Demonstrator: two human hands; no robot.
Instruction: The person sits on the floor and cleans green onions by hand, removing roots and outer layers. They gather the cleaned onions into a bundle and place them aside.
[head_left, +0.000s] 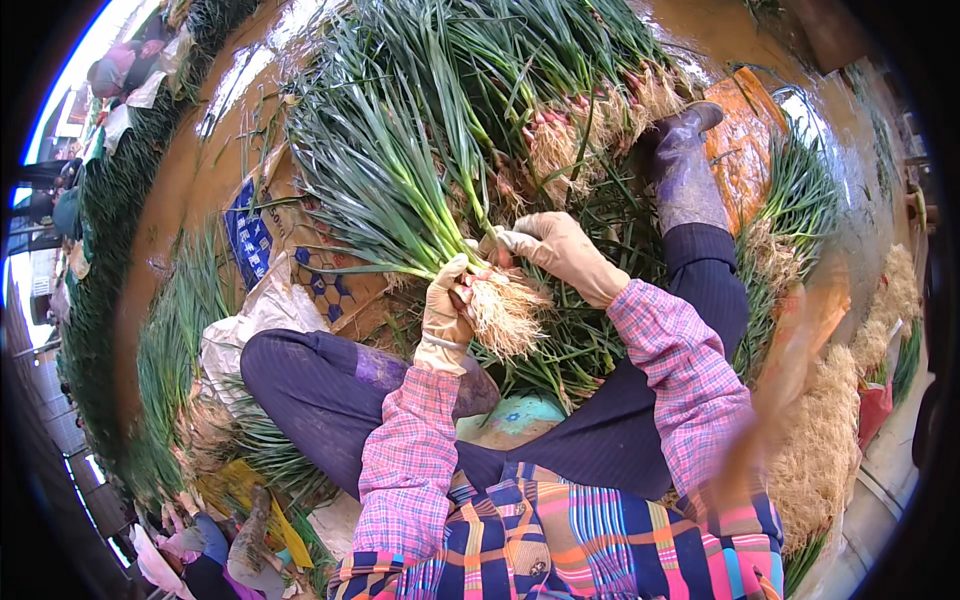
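My left hand (446, 315), in a cream rubber glove, is closed around the lower stems of a bunch of green onions (420, 217). The bunch's pale roots (510, 311) hang to the right of that hand, and its long leaves point up and left. My right hand (562, 251), gloved alike, pinches the base of one stalk (480, 202) just above the roots, beside the bunch. A large heap of green onions (480, 67) with reddish bulbs and stringy roots lies beyond both hands. Loose leaves (600, 337) cover the ground beneath the right hand.
Muddy boots (686, 172) flank the heap. A printed sack (277, 232) lies at left, an orange sack (742, 142) at right. More onions (180, 322) lie left; rows of roots (817, 442) stand right. Another person (202, 555) works at lower left. Wet brown ground (172, 187) shows at left.
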